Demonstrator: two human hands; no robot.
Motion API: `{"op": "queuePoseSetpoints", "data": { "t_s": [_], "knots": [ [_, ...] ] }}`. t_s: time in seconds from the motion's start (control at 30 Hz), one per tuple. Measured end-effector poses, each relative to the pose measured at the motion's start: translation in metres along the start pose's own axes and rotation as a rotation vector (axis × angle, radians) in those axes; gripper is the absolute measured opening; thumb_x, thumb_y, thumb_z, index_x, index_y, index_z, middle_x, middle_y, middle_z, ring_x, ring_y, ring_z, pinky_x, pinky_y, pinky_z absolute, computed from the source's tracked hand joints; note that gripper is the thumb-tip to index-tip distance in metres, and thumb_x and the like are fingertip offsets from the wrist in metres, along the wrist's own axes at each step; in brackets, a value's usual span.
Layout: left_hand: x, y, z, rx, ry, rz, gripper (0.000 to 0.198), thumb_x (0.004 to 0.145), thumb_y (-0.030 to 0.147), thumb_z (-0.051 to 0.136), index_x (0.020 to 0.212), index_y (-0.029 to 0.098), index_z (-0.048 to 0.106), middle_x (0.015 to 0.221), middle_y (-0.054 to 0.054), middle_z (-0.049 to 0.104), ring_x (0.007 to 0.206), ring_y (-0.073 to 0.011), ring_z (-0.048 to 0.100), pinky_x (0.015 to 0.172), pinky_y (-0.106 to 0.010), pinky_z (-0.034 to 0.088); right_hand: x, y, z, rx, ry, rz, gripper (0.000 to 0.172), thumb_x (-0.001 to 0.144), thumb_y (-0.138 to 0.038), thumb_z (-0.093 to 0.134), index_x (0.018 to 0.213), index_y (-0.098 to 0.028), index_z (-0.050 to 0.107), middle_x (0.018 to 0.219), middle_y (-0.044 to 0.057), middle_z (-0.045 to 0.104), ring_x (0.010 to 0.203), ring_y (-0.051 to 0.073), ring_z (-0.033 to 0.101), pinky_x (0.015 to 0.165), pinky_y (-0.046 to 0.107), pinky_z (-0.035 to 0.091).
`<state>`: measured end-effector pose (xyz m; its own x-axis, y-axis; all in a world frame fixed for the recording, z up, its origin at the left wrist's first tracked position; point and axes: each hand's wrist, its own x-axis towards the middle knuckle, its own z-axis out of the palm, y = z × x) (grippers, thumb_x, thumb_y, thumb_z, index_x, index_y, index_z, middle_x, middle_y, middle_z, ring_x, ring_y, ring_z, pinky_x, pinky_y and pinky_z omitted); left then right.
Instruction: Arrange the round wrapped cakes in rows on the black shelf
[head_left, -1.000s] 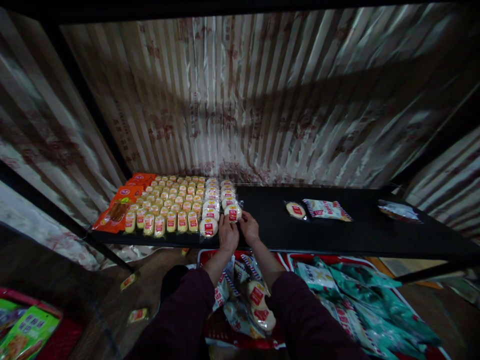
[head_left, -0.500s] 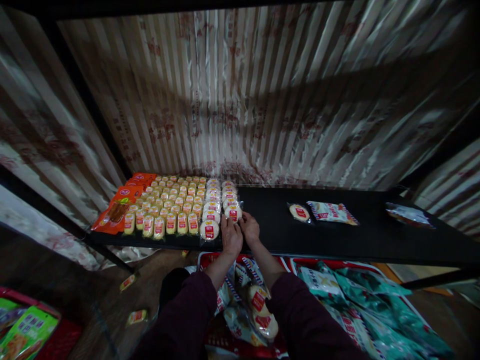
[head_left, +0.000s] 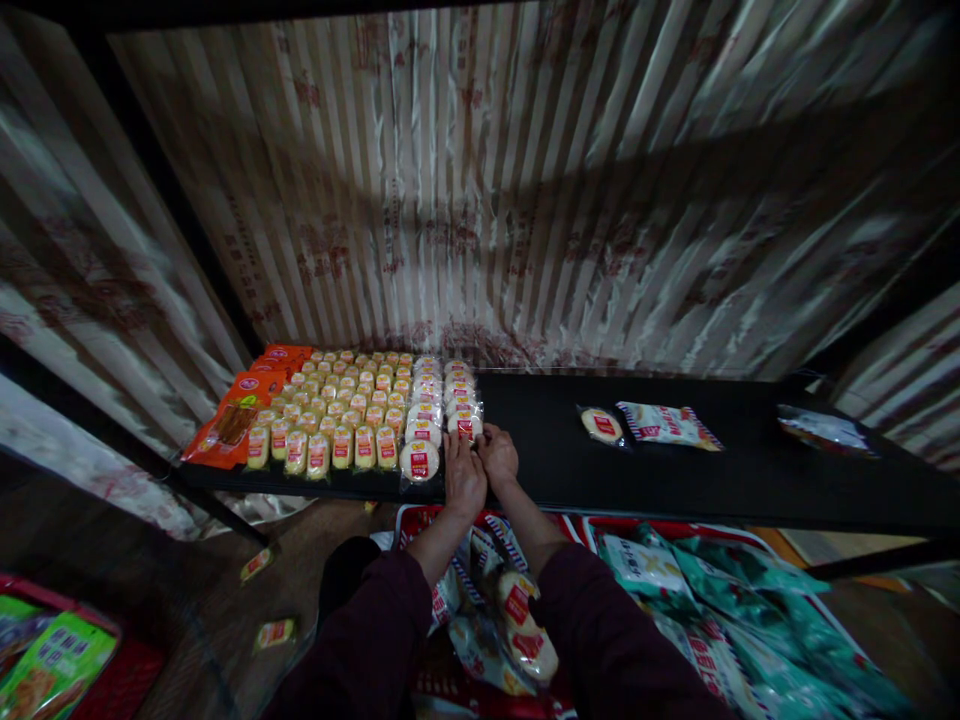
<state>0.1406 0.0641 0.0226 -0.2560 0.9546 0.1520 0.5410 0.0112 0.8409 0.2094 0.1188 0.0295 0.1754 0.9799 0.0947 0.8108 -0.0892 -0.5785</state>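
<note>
Both my hands rest at the front of a black shelf (head_left: 675,480), side by side. My left hand (head_left: 463,478) and my right hand (head_left: 499,455) have their fingers curled on the front round snack packet (head_left: 466,424) with a red label, at the near end of a column of like packets. Rows of small yellow packets (head_left: 341,410) fill the shelf to the left, with orange packs (head_left: 247,400) at the far left. Another round packet (head_left: 420,460) lies just left of my left hand.
Farther right on the shelf lie a single round packet (head_left: 601,425), a striped flat packet (head_left: 667,425) and a clear packet (head_left: 825,430). Below the shelf sit bags of packets (head_left: 517,620) and green-white packs (head_left: 750,620). Loose packets (head_left: 274,632) lie on the floor at left.
The view shifted slightly. My hands stayed on the front round packet, nudging it a little farther back into its column.
</note>
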Motion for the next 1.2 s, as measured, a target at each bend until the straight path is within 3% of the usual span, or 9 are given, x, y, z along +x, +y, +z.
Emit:
{"op": "queuePoseSetpoints", "data": {
  "t_s": [0.17, 0.37, 0.57, 0.97, 1.2],
  "knots": [
    [0.003, -0.008, -0.003, 0.055, -0.054, 0.052, 0.056, 0.081, 0.009, 0.034, 0.135, -0.002, 0.040, 0.146, -0.020, 0.034, 0.142, -0.0242, 0.014, 0.117, -0.041, 0.018, -0.004, -0.002, 0.001, -0.006, 0.026, 0.000, 0.029, 0.086, -0.024, 0.048, 0.111, -0.020, 0.062, 0.101, 0.009, 0.063, 0.093, 0.018, 0.059, 0.081, 0.026, 0.044],
    [0.002, -0.013, -0.003, 0.080, -0.067, 0.114, 0.055, 0.080, 0.009, 0.036, 0.134, 0.003, 0.042, 0.146, -0.019, 0.035, 0.142, -0.0251, 0.011, 0.117, -0.046, 0.018, -0.004, -0.004, 0.002, -0.040, 0.027, 0.006, 0.029, 0.086, -0.025, 0.049, 0.111, -0.022, 0.062, 0.100, 0.009, 0.062, 0.094, 0.019, 0.059, 0.081, 0.027, 0.044],
    [-0.003, -0.011, -0.002, 0.042, -0.071, 0.130, 0.051, 0.086, 0.013, 0.034, 0.136, 0.009, 0.040, 0.148, -0.015, 0.032, 0.142, -0.0231, 0.009, 0.117, -0.044, 0.017, -0.003, -0.005, 0.001, -0.045, -0.019, 0.021, 0.031, 0.086, -0.028, 0.049, 0.113, -0.022, 0.061, 0.103, 0.010, 0.062, 0.094, 0.019, 0.060, 0.080, 0.028, 0.045],
    [-0.009, -0.001, -0.009, 0.112, -0.098, 0.197, 0.057, 0.079, 0.006, 0.037, 0.136, 0.008, 0.040, 0.149, -0.017, 0.031, 0.142, -0.0257, 0.006, 0.115, -0.049, 0.020, -0.009, 0.005, -0.001, 0.059, 0.003, -0.034, 0.033, 0.084, -0.025, 0.051, 0.115, -0.016, 0.060, 0.105, 0.011, 0.066, 0.098, 0.019, 0.060, 0.089, 0.028, 0.044],
    [-0.043, 0.008, -0.021, 0.116, -0.135, 0.358, 0.052, 0.078, 0.008, 0.036, 0.128, 0.005, 0.049, 0.137, -0.017, 0.047, 0.139, -0.0228, 0.026, 0.115, -0.043, 0.027, -0.041, 0.017, -0.022, 0.240, 0.092, -0.091, 0.034, 0.083, -0.021, 0.043, 0.111, -0.015, 0.062, 0.110, 0.010, 0.065, 0.101, 0.018, 0.059, 0.094, 0.031, 0.043]
  ]
}}
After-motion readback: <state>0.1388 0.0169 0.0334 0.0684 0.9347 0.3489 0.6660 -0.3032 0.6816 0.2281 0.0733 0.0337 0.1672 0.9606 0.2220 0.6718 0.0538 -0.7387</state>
